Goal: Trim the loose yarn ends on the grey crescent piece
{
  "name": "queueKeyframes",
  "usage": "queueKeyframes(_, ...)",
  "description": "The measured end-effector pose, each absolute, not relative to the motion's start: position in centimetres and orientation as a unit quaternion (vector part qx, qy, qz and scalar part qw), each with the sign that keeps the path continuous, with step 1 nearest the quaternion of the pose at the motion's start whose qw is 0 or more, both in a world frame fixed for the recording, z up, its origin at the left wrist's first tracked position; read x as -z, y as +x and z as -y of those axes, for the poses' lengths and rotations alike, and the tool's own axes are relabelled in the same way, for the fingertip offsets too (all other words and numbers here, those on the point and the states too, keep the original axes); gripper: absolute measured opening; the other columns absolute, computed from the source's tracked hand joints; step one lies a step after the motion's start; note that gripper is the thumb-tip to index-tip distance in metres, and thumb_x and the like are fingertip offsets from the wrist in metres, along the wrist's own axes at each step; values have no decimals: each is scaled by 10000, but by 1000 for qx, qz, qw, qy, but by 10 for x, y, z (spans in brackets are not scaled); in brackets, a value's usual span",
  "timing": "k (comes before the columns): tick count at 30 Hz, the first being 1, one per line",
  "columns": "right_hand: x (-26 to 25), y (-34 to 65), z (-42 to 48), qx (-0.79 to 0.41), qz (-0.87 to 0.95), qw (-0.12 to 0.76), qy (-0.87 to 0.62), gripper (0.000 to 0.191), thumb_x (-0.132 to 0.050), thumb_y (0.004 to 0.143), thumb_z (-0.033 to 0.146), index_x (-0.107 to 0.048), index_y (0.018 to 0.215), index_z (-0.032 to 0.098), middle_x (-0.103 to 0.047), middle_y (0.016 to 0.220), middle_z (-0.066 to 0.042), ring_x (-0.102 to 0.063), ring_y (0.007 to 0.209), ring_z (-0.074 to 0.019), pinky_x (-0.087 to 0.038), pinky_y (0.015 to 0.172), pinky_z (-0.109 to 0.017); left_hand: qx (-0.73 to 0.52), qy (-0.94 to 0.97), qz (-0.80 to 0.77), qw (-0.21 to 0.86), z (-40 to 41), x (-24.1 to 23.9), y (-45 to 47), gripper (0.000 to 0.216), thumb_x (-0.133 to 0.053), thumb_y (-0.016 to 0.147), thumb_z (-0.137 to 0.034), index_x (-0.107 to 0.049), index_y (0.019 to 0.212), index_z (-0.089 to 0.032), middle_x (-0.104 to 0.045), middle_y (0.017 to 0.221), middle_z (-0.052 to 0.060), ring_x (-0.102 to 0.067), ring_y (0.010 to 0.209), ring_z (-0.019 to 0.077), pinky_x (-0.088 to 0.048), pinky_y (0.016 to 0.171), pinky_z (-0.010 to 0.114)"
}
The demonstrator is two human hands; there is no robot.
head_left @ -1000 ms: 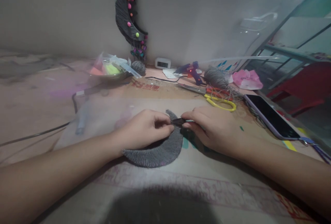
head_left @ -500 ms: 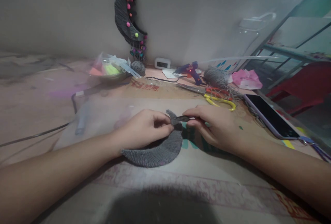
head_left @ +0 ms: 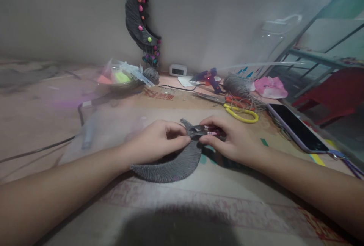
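Note:
A crescent moon wrapped in grey yarn (head_left: 173,170) lies on the cardboard in front of me, its upper tip pointing away. My left hand (head_left: 162,140) rests over its inner curve, thumb and fingertips pinching the crescent near that tip. From the right, my right hand (head_left: 227,136) grips a small shiny dark piece with reddish parts (head_left: 209,130) between thumb and fingers. Its two narrow prongs, slightly apart, reach to the yarn beside my left fingertips. Its exact kind is unclear, as the fingers cover part of it.
Behind the work lie yellow-handled scissors (head_left: 241,117), a glue gun (head_left: 209,79) with a lit red light, and a grey yarn ball (head_left: 236,85). A phone (head_left: 297,128) is at right. A bowl (head_left: 122,86) stands back left; a decorated moon (head_left: 136,20) hangs on the wall.
My right hand has shifted slightly left, and the dark piece has turned, so its two prongs and reddish parts now show. The left hand keeps its pinch on the crescent.

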State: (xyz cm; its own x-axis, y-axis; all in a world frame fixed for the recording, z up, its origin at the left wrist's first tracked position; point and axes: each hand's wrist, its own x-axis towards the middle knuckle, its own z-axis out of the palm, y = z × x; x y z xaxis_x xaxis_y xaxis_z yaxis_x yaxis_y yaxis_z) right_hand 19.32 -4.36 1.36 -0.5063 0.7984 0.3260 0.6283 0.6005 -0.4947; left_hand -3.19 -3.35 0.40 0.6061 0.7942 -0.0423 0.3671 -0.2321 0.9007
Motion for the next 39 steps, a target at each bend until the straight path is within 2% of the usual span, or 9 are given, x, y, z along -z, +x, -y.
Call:
queueKeyframes(3, -13, 189, 45, -242, 836, 238, -431, 213, -633, 829, 370, -641, 881, 163, -638, 729, -12, -546, 613, -108, -413, 555, -203, -224, 751, -379, 491, 34, -3, -32, 260, -540, 865, -364, -624, 729, -160, -523, 637, -31, -479, 623, 108, -365, 563, 210)
queueKeyframes(6, -13, 185, 47, -294, 816, 237, -437, 133, -614, 820, 294, -615, 811, 161, -547, 622, 30, -453, 539, -80, -357, 493, -177, -233, 751, -369, 495, 34, -4, -32, 242, -553, 860, -370, -641, 776, -161, -567, 681, -25, -504, 643, 107, -386, 585, 209)
queueKeyframes(8, -13, 184, 48, -316, 806, 243, -438, 107, -599, 817, 263, -598, 785, 162, -509, 601, 41, -422, 526, -72, -335, 477, -168, -237, 751, -373, 491, 35, -6, -31, 284, -547, 864, -399, -622, 731, -160, -567, 658, -25, -506, 620, 104, -389, 575, 209)
queueKeyframes(13, -12, 183, 49, -337, 802, 237, -432, 179, -615, 817, 317, -578, 738, 160, -482, 583, 46, -400, 521, -70, -319, 467, -168, -240, 738, -409, 479, 37, -11, -30, 397, -494, 893, -419, -574, 608, -155, -568, 579, -15, -524, 573, 106, -402, 560, 215)
queueKeyframes(21, -14, 184, 50, -351, 790, 239, -442, 201, -605, 837, 337, -583, 742, 162, -492, 583, 41, -423, 521, -74, -328, 466, -176, -234, 733, -412, 488, 36, -10, -30, 287, -498, 872, -314, -612, 663, -153, -591, 599, -4, -529, 578, 111, -402, 552, 214)
queueKeyframes(27, -12, 183, 47, -398, 753, 265, -451, 241, -587, 858, 381, -560, 748, 168, -482, 586, 43, -436, 512, -76, -341, 458, -185, -221, 765, -387, 466, 36, -8, -30, 310, -532, 863, -417, -638, 721, -163, -534, 627, -21, -474, 598, 108, -367, 545, 211)
queueKeyframes(31, -12, 188, 43, -318, 792, 286, -436, 223, -593, 851, 389, -574, 832, 167, -552, 687, 12, -498, 598, -103, -401, 526, -210, -219, 767, -398, 453, 35, -6, -31, 340, -511, 877, -426, -647, 706, -166, -500, 593, -31, -456, 582, 107, -341, 531, 212)
queueKeyframes(35, -15, 196, 43, -117, 859, 323, -379, 265, -538, 903, 342, -576, 1096, 165, -637, 901, -57, -572, 760, -154, -449, 661, -274, -213, 770, -408, 441, 33, -4, -32, 306, -510, 869, -404, -696, 789, -174, -572, 650, -20, -500, 629, 125, -353, 555, 220)
queueKeyframes(39, -17, 199, 44, 27, 910, 278, -305, 290, -484, 934, 314, -589, 1147, 148, -616, 876, -77, -555, 777, -186, -432, 687, -317, -211, 777, -392, 445, 31, -4, -32, 253, -504, 849, -322, -692, 783, -167, -626, 702, -10, -545, 683, 144, -395, 608, 226)
